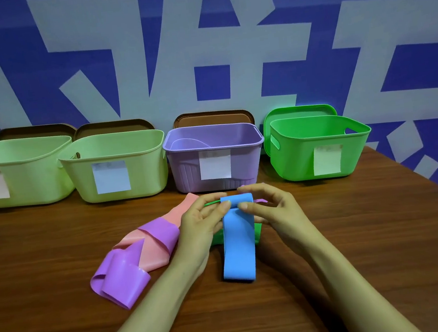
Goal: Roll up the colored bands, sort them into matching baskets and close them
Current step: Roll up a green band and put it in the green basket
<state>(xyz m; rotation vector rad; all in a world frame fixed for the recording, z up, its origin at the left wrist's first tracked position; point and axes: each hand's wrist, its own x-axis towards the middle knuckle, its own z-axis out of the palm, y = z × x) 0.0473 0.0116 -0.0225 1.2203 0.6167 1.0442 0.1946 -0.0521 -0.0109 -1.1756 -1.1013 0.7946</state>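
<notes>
Currently pinching rolled end of flat blue stretchy band [238,247] with left hand [202,223] and right hand [274,206]; could spring open if loosened.

**Blue band curled between two hands at sorting table**

A left hand [202,221] and right hand [273,208] pinch the curled far end of a blue band [238,247], which trails toward the camera across a wooden table [369,244]. A green band [258,232] lies beneath it. A purple band [122,281] and pink band [153,256] lie tangled at left. Behind stand four open, labelled baskets: an outer pale green basket [30,183], an inner pale green basket [143,173], a purple basket [246,163] and a green basket [293,160].
</notes>
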